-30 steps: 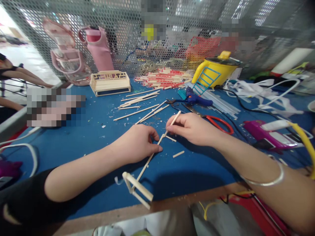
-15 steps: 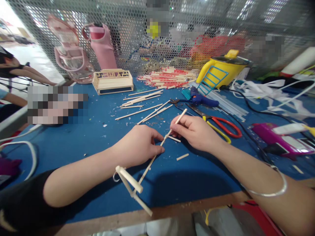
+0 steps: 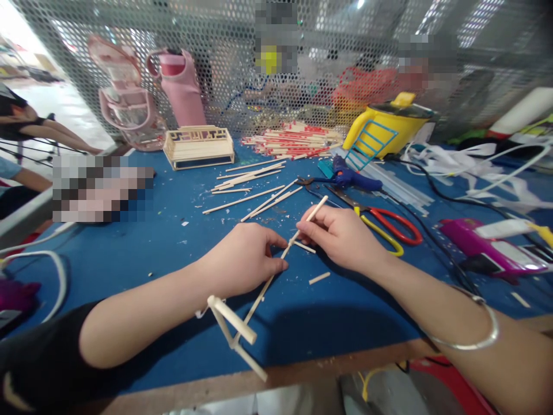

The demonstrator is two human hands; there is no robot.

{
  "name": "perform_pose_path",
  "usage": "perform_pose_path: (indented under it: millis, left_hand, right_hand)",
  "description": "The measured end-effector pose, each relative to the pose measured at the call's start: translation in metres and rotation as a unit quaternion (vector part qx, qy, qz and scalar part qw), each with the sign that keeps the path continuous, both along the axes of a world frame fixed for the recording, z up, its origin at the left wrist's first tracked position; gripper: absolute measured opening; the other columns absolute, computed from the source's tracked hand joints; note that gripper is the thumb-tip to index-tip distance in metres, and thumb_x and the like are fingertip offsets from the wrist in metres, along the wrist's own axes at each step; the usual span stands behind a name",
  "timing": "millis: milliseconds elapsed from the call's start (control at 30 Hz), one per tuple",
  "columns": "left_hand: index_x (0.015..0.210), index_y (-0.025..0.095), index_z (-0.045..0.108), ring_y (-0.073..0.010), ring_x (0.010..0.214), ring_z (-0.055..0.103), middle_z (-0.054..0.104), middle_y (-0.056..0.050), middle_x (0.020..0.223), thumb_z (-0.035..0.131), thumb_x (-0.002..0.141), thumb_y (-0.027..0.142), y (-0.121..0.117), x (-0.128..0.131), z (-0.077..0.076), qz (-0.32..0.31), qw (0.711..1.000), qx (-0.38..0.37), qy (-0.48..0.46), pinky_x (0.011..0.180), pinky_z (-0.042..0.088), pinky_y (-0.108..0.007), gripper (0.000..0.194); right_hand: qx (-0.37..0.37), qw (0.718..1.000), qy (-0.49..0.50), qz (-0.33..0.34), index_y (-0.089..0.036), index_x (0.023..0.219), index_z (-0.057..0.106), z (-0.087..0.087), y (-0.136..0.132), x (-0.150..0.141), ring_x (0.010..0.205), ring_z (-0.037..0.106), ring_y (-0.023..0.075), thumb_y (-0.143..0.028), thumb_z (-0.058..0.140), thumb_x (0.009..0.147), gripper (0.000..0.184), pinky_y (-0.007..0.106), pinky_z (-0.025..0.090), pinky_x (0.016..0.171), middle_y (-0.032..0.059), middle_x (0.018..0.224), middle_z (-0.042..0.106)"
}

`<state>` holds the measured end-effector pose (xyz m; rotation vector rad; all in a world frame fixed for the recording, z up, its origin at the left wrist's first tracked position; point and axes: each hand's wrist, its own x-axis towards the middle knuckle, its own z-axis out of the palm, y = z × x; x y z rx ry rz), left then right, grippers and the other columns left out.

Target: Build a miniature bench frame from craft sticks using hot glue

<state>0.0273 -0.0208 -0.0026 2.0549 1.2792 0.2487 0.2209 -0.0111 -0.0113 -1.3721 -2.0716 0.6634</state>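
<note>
A small frame of glued wooden sticks [image 3: 235, 329] hangs over the near edge of the blue table [image 3: 142, 248]; one long thin stick [image 3: 263, 288] runs from it up to my hands. My left hand [image 3: 244, 256] is closed, pinching this long stick near its middle. My right hand [image 3: 341, 233] is closed on a short wooden stick [image 3: 314, 210], whose lower end meets the long stick at an angle. Two short stick offcuts [image 3: 318, 278] lie beside my right hand.
Loose sticks [image 3: 254, 193] and a red-tipped pile [image 3: 294, 140] lie farther back, beside a small stick-built bench [image 3: 199, 147]. Red and yellow scissors [image 3: 384, 227], a blue glue gun [image 3: 352, 176], a purple glue gun [image 3: 488, 248], a yellow pot [image 3: 384, 129] and cables are at right. Mesh fence behind.
The glued frame has turned a little and shifted left at the table edge. Both hands keep their grip and have barely moved; the view has shifted slightly.
</note>
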Motion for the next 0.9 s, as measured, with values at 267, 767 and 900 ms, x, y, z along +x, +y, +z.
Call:
perform_pose_path:
  millis: [267, 767, 900]
  left_hand:
    - [0.105, 0.024, 0.07, -0.0158, 0.063, 0.059, 0.07, -0.001, 0.071, 0.057, 0.072, 0.038, 0.0003, 0.0011, 0.0014, -0.007, 1.0, 0.014, 0.014, 0.059, 0.04, -0.024, 0.038]
    - [0.103, 0.026, 0.071, -0.015, 0.062, 0.057, 0.068, 0.0, 0.07, 0.056, 0.073, 0.036, -0.0002, 0.0001, 0.0007, -0.015, 0.999, 0.029, 0.001, 0.06, 0.039, -0.024, 0.035]
    - [0.104, 0.025, 0.07, -0.015, 0.063, 0.057, 0.068, 0.0, 0.07, 0.056, 0.074, 0.037, -0.0004, 0.0, 0.0016, -0.02, 0.999, 0.033, 0.003, 0.061, 0.039, -0.024, 0.036]
  right_hand:
    - [0.017, 0.999, -0.021, 0.028, -0.018, 0.08, 0.059, 0.0023, -0.0021, 0.0001, 0.063, 0.062, 0.0149, -0.031, 0.047, 0.088, 0.02, 0.025, 0.043, 0.062, 0.002, 0.068, 0.066]
    - [0.078, 0.992, -0.047, 0.09, -0.019, 0.082, 0.066, 0.0023, -0.0036, 0.0016, 0.071, 0.064, 0.0141, -0.033, 0.05, 0.088, 0.023, 0.022, 0.043, 0.067, 0.0017, 0.078, 0.07]
    - [0.089, 0.99, -0.046, 0.101, -0.019, 0.077, 0.066, 0.0035, -0.0039, 0.0003, 0.076, 0.063, 0.0148, -0.03, 0.05, 0.088, 0.023, 0.024, 0.044, 0.071, 0.0034, 0.082, 0.069]
